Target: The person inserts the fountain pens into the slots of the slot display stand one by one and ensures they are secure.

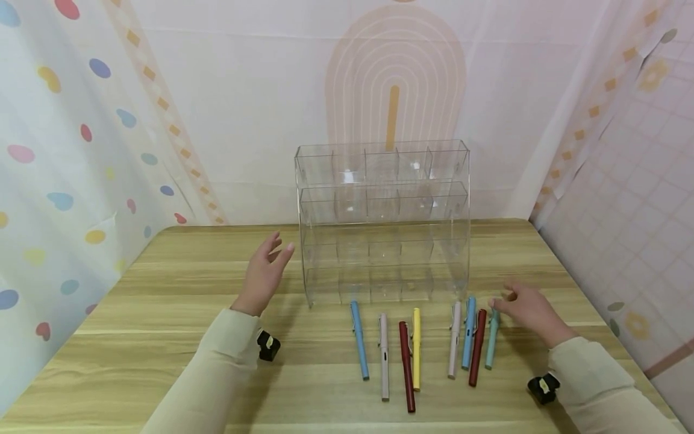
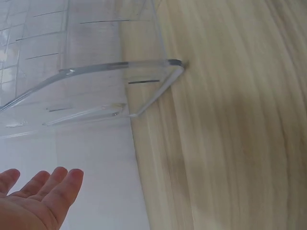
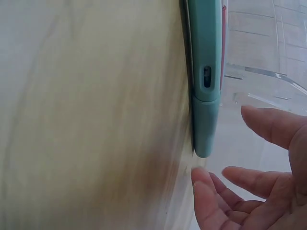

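Observation:
A clear acrylic rack (image 1: 384, 253) with tiers of small compartments stands at the back of the table. Just off its left side, my left hand (image 1: 264, 271) is raised with fingers parted and nothing in them; the left wrist view has the hand (image 2: 41, 201) below the rack's edge. My right hand (image 1: 528, 307) hovers by the top end of a teal pen (image 1: 492, 340), its thumb overlapping that end in the head view. From the right wrist, the fingers (image 3: 206, 196) look parted, just beyond the tip of the teal pen (image 3: 205, 115), with nothing gripped.
Left of the teal pen lie a dark red pen (image 1: 477, 349), a blue pen (image 1: 468, 337) and a lilac pen (image 1: 454, 343). Further left are a yellow pen (image 1: 416, 355), another dark red pen (image 1: 406, 367), a greyish-pink pen (image 1: 384, 361) and another blue pen (image 1: 359, 343).

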{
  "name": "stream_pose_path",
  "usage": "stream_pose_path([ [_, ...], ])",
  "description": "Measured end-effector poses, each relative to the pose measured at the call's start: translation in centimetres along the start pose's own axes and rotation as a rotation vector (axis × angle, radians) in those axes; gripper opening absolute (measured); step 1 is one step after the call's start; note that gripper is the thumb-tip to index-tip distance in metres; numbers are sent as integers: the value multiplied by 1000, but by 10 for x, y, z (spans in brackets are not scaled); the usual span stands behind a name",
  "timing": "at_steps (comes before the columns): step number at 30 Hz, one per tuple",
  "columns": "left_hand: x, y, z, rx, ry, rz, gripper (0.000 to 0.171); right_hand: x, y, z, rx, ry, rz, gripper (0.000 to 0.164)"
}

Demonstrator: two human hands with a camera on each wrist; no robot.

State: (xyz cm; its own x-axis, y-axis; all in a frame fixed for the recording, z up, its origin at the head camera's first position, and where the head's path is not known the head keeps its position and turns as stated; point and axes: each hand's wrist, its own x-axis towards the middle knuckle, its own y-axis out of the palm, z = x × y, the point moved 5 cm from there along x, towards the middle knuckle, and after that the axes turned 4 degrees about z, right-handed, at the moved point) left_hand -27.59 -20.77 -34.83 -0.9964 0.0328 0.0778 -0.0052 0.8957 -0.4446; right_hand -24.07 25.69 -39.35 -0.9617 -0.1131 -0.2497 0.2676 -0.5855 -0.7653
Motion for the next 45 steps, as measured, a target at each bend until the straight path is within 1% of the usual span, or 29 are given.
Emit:
stream_pose_path([
  [6,8,5,-4,-37,-37,-4,65,5,3,-2,6,10,10,65],
  [8,10,6,-5,-53,-41,-4,65,6,4,-2,30,19,16,65],
  [13,14,8,-12,-69,-29,-16,65,9,9,-3,123,46,41,62],
  [17,16,10,-20,-66,-15,-40,66,9,11,-3,147,50,39,56],
  [18,17,11,-22,-67,-11,-42,66,10,11,-3,146,51,35,52],
  [21,21,13,-24,-85,-12,-47,62,12,11,-3,131,58,20,30],
  [22,23,14,-24,-94,-11,-39,61,12,11,-3,121,58,16,23],
  [24,26,14,-23,-100,-12,-43,60,14,11,-3,110,68,13,16],
  [29,29,15,-25,-107,-21,-61,60,16,11,-2,114,107,24,17],
  [34,30,14,-28,-125,-25,-87,59,15,8,-1,117,128,19,11],
  [35,31,13,-28,-127,-26,-95,58,15,7,0,118,128,14,11],
  [38,34,13,-28,-122,-32,-118,56,15,5,0,120,126,2,21],
  [41,36,14,-29,-109,-33,-139,54,14,4,-2,152,118,-5,28],
  [45,38,15,-30,-113,-34,-161,52,14,1,-6,227,106,-2,28],
])
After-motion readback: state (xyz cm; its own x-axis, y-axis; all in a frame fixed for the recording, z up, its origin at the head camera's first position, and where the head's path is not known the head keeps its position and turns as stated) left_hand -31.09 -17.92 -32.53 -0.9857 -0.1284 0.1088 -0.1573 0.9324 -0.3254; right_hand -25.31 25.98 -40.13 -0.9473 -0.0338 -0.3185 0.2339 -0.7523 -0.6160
